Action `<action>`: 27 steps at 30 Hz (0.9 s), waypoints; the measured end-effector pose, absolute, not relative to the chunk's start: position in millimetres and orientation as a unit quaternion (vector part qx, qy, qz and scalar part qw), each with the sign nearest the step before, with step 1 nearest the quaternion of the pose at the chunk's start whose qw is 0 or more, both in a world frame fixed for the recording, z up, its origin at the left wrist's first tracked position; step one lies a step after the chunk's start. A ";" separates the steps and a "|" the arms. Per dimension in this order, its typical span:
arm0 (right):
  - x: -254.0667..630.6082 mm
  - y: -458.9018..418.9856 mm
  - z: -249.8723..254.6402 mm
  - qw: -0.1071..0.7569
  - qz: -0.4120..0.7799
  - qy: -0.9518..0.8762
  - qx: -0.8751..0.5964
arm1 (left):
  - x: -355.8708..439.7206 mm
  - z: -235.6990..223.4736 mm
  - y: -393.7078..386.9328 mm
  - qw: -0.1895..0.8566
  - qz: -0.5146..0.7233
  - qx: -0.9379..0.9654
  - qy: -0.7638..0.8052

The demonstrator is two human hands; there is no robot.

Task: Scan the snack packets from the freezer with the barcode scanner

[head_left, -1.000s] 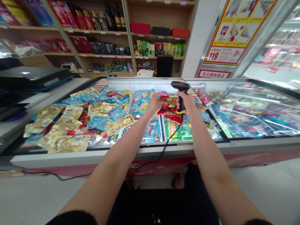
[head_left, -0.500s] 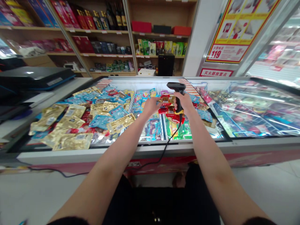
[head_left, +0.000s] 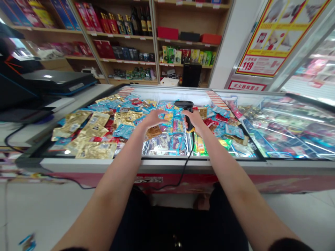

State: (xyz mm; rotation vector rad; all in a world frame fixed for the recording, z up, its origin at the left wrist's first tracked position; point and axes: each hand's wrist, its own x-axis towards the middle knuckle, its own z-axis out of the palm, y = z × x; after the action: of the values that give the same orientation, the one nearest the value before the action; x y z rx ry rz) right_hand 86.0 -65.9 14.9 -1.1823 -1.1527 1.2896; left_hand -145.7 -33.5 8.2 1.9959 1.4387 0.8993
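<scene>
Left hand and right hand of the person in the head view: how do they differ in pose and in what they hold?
The left hand is open with spread fingers and holds nothing; the right hand is closed around the handle of a black barcode scanner. The scanner's black cord hangs below the right hand; none comes from the left. Both are bare and reach over the packets in the display freezer.

Bright overhead light glares off the freezer's glass [head_left: 285,129]; edges bow outward.
</scene>
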 end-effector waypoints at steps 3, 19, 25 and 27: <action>68.2 -61.5 10.6 0.487 0.538 -0.485 -0.488 | -179.0 11.6 -36.9 0.254 0.290 0.750 0.537; 47.5 -57.1 7.9 0.457 0.541 -0.508 -0.491 | -168.0 15.2 -23.3 0.042 0.045 0.782 0.620; 48.2 -51.0 10.4 0.480 0.523 -0.501 -0.495 | -141.3 8.3 -0.9 0.022 0.141 0.731 0.667; 49.2 -50.9 11.4 0.484 0.514 -0.508 -0.493 | -137.1 4.8 4.1 0.039 0.190 0.700 0.687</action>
State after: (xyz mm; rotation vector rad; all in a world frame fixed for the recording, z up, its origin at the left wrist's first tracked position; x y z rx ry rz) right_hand 49.2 -50.9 11.4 -1.2002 -1.2375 1.2526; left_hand -137.1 4.1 4.8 2.1475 2.1065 0.5817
